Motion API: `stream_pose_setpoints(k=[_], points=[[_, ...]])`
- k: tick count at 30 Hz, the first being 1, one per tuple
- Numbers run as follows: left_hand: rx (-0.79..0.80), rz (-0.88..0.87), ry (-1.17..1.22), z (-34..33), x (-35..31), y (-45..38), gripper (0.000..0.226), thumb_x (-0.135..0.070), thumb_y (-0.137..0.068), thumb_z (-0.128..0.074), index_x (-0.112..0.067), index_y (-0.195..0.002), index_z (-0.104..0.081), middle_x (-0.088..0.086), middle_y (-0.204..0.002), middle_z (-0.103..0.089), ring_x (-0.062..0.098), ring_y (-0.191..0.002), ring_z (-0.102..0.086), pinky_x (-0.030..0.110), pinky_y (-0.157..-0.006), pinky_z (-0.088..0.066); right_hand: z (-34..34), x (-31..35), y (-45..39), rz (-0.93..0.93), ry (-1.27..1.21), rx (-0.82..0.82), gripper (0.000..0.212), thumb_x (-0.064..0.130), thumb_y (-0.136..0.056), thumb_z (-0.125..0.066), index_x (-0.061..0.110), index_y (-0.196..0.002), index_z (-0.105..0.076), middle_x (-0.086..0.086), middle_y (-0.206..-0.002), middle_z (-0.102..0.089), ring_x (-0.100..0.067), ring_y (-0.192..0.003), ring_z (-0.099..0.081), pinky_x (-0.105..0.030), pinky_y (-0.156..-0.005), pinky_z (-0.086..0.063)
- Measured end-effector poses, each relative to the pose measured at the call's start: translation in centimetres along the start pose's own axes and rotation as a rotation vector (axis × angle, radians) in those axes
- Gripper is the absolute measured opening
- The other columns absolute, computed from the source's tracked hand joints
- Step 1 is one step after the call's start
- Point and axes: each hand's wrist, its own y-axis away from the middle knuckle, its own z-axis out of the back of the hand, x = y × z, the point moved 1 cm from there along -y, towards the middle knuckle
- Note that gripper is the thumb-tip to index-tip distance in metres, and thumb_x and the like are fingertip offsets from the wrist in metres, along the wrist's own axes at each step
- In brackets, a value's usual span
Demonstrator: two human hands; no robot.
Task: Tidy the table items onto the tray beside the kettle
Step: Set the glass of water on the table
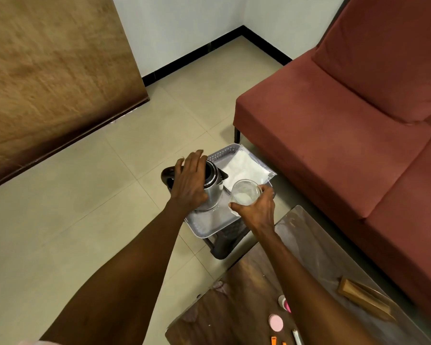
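A grey tray [210, 221] sits on a dark plastic stool on the floor. On it stands a steel kettle [212, 190] with a black handle. My left hand [190, 181] rests over the kettle's top and side, fingers spread. My right hand [256, 207] grips a clear glass cup [245, 192] with a whitish residue inside, held just above the tray to the right of the kettle. A white bag of powder [246, 168] lies on the tray's far half.
A dark wooden table [246, 295] at the lower right holds a brown wooden piece [363, 298], a pink lid [275, 322], a pink-and-white container [285, 302], a pen [297, 337] and orange items [274, 341]. A red sofa [346, 120] stands on the right, a wooden door [47, 78] on the left.
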Motion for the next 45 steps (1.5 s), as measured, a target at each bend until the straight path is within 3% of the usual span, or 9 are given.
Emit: stream_pose_setpoints(k=[4,8,12,19,26,31,36,41,45], points=[[-0.051,-0.154,-0.062,1.1,-4.9,1.4,0.09,-0.034,-0.072,-0.065,-0.01,-0.15,-0.025,0.011,-0.162,-0.019,0.027,-0.15,-0.016,0.049,-0.121,-0.014,2.8,0.7,1.5,-0.013,-0.002,-0.025,0.098,0.037,-0.053,-0.096,0.019,-0.13,-0.037,-0.002,-0.125,-0.054,-0.022,-0.113,-0.056,-0.04,-0.092,-0.055],[-0.002,-0.225,0.013,2.3,-9.8,3.7,0.1,-0.032,-0.064,-0.064,-0.009,-0.152,-0.021,0.012,-0.161,-0.018,0.029,-0.15,-0.015,0.05,-0.121,-0.012,6.4,0.3,3.5,0.024,-0.086,-0.073,0.089,0.033,-0.049,-0.095,0.024,-0.119,-0.039,0.004,-0.115,-0.053,-0.02,-0.107,-0.057,-0.029,-0.081,-0.046],[0.077,-0.255,0.175,2.5,-15.3,6.8,0.111,-0.044,-0.06,-0.061,-0.009,-0.154,-0.013,0.011,-0.161,-0.017,0.026,-0.149,-0.016,0.045,-0.119,-0.015,10.5,-0.8,6.0,0.008,-0.103,-0.085,0.085,0.034,-0.05,-0.091,0.025,-0.117,-0.038,0.001,-0.115,-0.056,-0.022,-0.106,-0.057,-0.035,-0.084,-0.052],[0.138,-0.332,0.426,2.9,-24.5,10.4,0.082,-0.027,-0.063,-0.077,-0.015,-0.136,-0.042,0.003,-0.128,-0.058,0.023,-0.118,-0.057,0.041,-0.095,-0.049,19.1,-4.6,10.7,0.013,-0.126,-0.167,0.077,0.031,-0.051,-0.089,0.03,-0.109,-0.038,0.007,-0.106,-0.053,-0.013,-0.096,-0.054,-0.025,-0.074,-0.042],[0.231,-0.435,0.501,2.8,-33.6,14.3,0.067,-0.033,-0.063,-0.074,-0.023,-0.123,-0.046,-0.001,-0.116,-0.063,0.023,-0.106,-0.064,0.04,-0.085,-0.053,27.0,-10.2,15.1,-0.07,-0.189,-0.248,0.084,0.041,-0.052,-0.092,0.028,-0.118,-0.041,0.006,-0.113,-0.056,-0.012,-0.099,-0.055,-0.027,-0.078,-0.046],[0.199,-0.537,0.358,1.4,-40.2,17.2,0.068,-0.041,-0.066,-0.076,-0.02,-0.124,-0.048,0.0,-0.111,-0.066,0.026,-0.097,-0.066,0.018,-0.069,-0.033,32.3,-15.0,18.5,-0.089,-0.282,-0.312,0.08,0.03,-0.056,-0.094,0.021,-0.122,-0.049,0.002,-0.116,-0.063,-0.013,-0.103,-0.061,-0.021,-0.081,-0.046],[0.315,-0.57,0.499,-0.7,-45.9,20.4,0.065,-0.039,-0.063,-0.081,-0.018,-0.114,-0.047,0.004,-0.106,-0.065,0.027,-0.095,-0.065,0.026,-0.07,-0.04,37.1,-20.8,21.8,-0.101,-0.35,-0.303,0.074,0.022,-0.057,-0.094,0.023,-0.12,-0.056,0.015,-0.107,-0.064,0.008,-0.092,-0.062,-0.001,-0.071,-0.045],[0.428,-0.635,0.544,-4.0,-51.4,23.5,0.07,-0.04,-0.065,-0.086,-0.014,-0.117,-0.047,0.005,-0.113,-0.067,0.028,-0.103,-0.065,0.037,-0.082,-0.052,41.0,-27.3,24.6,-0.133,-0.37,-0.282,0.071,0.0,-0.064,-0.089,0.016,-0.125,-0.056,0.008,-0.115,-0.065,-0.009,-0.109,-0.063,-0.023,-0.097,-0.049],[0.501,-0.67,0.546,-7.3,-56.1,25.9,0.075,-0.037,-0.063,-0.089,-0.01,-0.119,-0.048,0.008,-0.114,-0.067,0.027,-0.104,-0.066,0.038,-0.083,-0.054,43.0,-32.6,26.6,-0.198,-0.405,-0.333,0.07,-0.014,-0.065,-0.08,0.011,-0.124,-0.055,0.013,-0.109,-0.064,0.008,-0.096,-0.064,-0.009,-0.084,-0.048]])
